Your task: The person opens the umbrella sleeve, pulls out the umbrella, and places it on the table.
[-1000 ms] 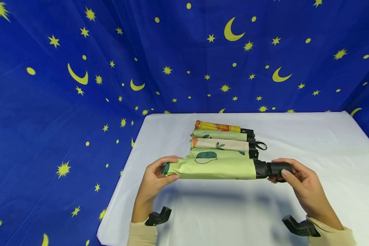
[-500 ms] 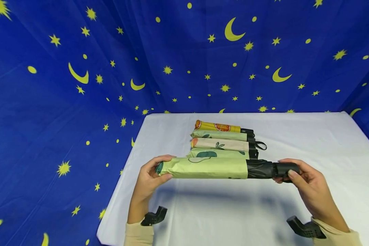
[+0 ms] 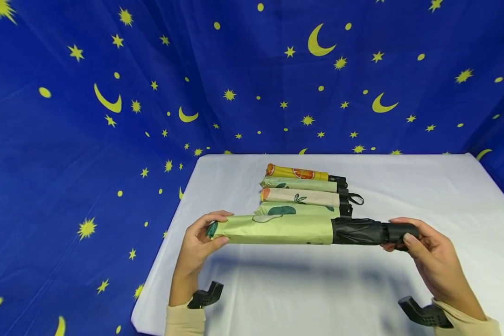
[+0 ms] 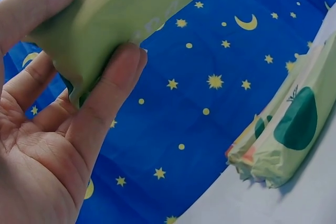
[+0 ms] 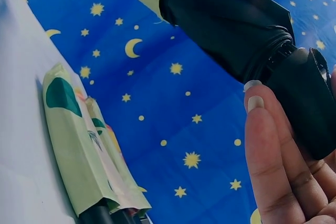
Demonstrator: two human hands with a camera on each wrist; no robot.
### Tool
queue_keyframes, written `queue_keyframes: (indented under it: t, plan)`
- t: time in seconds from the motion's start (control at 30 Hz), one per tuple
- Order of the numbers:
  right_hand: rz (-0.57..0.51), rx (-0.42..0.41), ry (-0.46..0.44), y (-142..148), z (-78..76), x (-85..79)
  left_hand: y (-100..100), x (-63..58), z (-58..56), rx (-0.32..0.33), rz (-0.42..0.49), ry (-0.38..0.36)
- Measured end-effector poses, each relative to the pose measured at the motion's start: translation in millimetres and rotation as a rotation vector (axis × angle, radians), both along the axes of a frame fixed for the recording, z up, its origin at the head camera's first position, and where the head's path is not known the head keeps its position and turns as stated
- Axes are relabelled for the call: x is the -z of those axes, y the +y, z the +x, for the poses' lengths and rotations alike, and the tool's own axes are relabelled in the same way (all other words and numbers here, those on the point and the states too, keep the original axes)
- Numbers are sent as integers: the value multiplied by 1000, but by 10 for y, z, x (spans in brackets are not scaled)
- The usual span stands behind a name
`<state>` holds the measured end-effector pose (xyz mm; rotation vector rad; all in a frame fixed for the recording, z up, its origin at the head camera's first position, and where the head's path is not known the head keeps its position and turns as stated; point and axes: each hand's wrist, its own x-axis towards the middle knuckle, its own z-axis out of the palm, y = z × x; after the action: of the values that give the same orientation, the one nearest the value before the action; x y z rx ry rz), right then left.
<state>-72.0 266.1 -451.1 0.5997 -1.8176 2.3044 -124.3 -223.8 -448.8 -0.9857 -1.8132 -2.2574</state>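
The black umbrella (image 3: 357, 231), partly inside its green sleeve (image 3: 277, 230), is held in front of the umbrella row (image 3: 315, 197). Left hand (image 3: 196, 243), left of the row, pinches the sleeve's end; right hand (image 3: 436, 254), right of the row, grips the handle (image 3: 399, 230).

Left hand (image 3: 196, 240), lower left of centre, head view: digits bent in a pinch. Right hand (image 3: 434, 249), lower right: digits curled in a grip. Both forearms (image 3: 186, 321) rise from the bottom edge

Head view bright, even; soft shadow on white tabletop (image 3: 424, 182) below held umbrella (image 3: 277, 230), light from above; wrist views dimmer, bluish, slightly soft
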Motion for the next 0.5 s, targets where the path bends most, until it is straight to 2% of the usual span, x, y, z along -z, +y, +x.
queue_keyframes:
  t: [0.2,0.5]
  plan:
    - [73,58,-43,13,15,-21,-18,-14,-8,8,26,6]
    - [79,69,-70,30,37,-14,-42,1,6,11,34,-43]
